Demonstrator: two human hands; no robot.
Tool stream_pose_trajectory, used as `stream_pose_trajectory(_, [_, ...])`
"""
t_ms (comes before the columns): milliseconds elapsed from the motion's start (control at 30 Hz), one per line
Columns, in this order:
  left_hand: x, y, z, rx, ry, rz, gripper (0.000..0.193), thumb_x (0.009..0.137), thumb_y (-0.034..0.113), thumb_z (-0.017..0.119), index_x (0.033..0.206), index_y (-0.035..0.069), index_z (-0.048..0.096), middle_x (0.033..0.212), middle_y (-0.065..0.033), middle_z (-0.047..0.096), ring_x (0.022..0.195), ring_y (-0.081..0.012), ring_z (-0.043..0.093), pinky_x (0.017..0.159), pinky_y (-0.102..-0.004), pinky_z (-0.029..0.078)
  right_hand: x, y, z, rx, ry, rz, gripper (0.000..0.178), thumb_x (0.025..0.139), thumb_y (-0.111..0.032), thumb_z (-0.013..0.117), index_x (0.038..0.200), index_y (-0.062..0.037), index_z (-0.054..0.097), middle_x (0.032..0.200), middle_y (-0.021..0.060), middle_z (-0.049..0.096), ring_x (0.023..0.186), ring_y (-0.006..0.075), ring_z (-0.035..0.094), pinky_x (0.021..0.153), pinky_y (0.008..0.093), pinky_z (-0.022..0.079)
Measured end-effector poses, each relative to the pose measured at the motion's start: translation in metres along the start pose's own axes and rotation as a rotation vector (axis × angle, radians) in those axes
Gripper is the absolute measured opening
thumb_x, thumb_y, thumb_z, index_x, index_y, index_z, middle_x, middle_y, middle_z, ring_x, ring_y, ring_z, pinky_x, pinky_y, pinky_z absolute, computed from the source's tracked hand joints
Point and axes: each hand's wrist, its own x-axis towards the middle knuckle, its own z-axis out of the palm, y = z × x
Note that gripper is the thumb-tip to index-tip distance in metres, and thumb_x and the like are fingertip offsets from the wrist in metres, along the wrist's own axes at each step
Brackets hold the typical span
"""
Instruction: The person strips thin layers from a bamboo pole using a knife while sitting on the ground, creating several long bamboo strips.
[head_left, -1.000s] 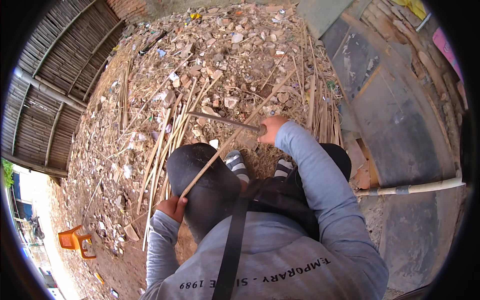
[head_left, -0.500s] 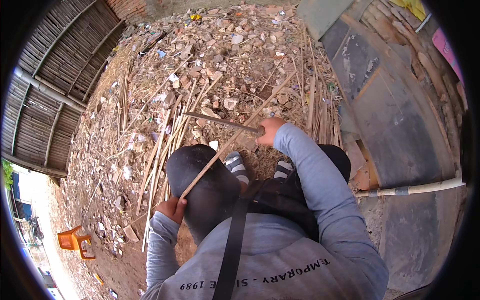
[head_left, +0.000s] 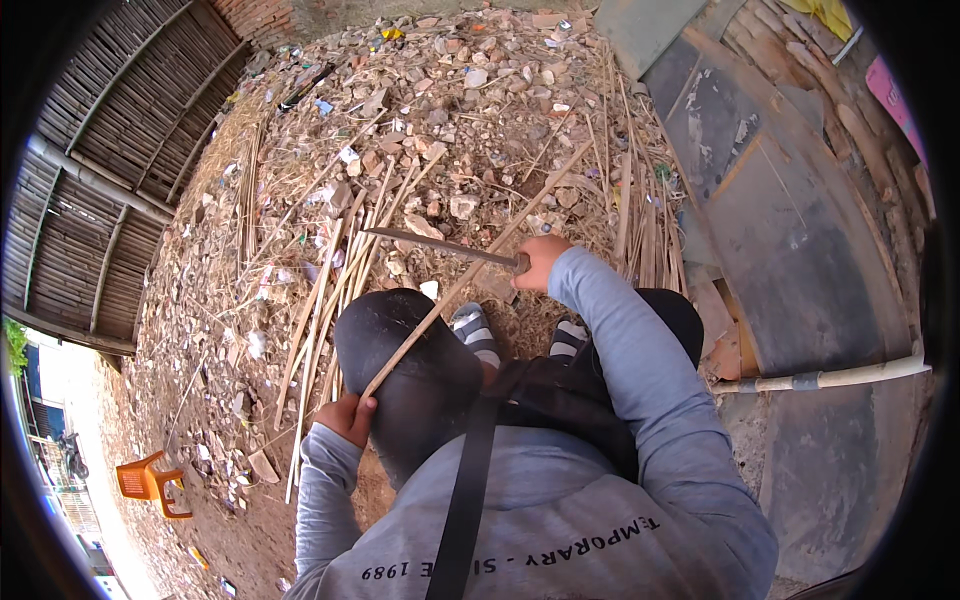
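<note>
My left hand (head_left: 346,418) is closed round the near end of a long bamboo strip (head_left: 545,190), beside my left knee. The strip slants up across that knee, its far end reaching out over the rubble to the right. My right hand (head_left: 543,262) grips the handle of a machete (head_left: 430,241) in front of my knees. Its long dark blade points left and crosses the strip; whether the two touch I cannot tell. A loose bundle of split bamboo strips (head_left: 322,300) lies on the ground left of my knee.
Stones and broken brick (head_left: 460,207) cover the ground ahead. More strips (head_left: 650,225) lie at the right, beside dark weathered panels (head_left: 790,270) and a pale pole (head_left: 840,376). A bamboo-slat wall (head_left: 110,130) stands far left, an orange plastic chair (head_left: 150,484) lower left.
The machete blade has shifted very slightly left, along the strip's side. Both hands keep their grips, and the bamboo strip stays in nearly the same place.
</note>
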Motion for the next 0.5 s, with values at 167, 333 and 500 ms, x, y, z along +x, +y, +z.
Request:
stream_pose_trajectory(167, [0.001, -0.001, 0.0, 0.02, -0.01, 0.006, 0.043, 0.09, 0.039, 0.055, 0.071, 0.001, 0.056, 0.062, -0.0234, 0.057, 0.063, -0.0442, 0.058, 0.056, -0.0487, 0.043, 0.0, 0.005, 0.004, 0.017, 0.007, -0.023, 0.053, 0.068, -0.044, 0.07, 0.104, -0.0053, 0.068, 0.094, 0.0199, 0.067, 0.091, 0.0356, 0.064, 0.083, 0.0405, 0.05])
stream_pose_trajectory(333, [0.001, -0.003, 0.001, 0.02, -0.001, 0.026, 0.043, 0.09, 0.039, 0.055, 0.07, 0.001, 0.055, 0.062, -0.0235, 0.056, 0.063, -0.0441, 0.058, 0.055, -0.0489, 0.043, -0.001, 0.005, 0.004, 0.016, 0.02, -0.016, 0.055, 0.067, -0.043, 0.069, 0.107, -0.0055, 0.066, 0.1, 0.0179, 0.067, 0.096, 0.0337, 0.063, 0.086, 0.0393, 0.049])
stream_pose_trajectory(500, [0.0, -0.004, 0.002, 0.001, 0.008, 0.016, 0.044, 0.09, 0.04, 0.054, 0.068, 0.001, 0.055, 0.06, -0.0231, 0.055, 0.061, -0.044, 0.057, 0.055, -0.0488, 0.042, -0.001, 0.001, -0.006, 0.031, -0.026, -0.02, 0.055, 0.067, -0.042, 0.069, 0.109, -0.0063, 0.066, 0.103, 0.0167, 0.067, 0.098, 0.0323, 0.063, 0.087, 0.0384, 0.049])
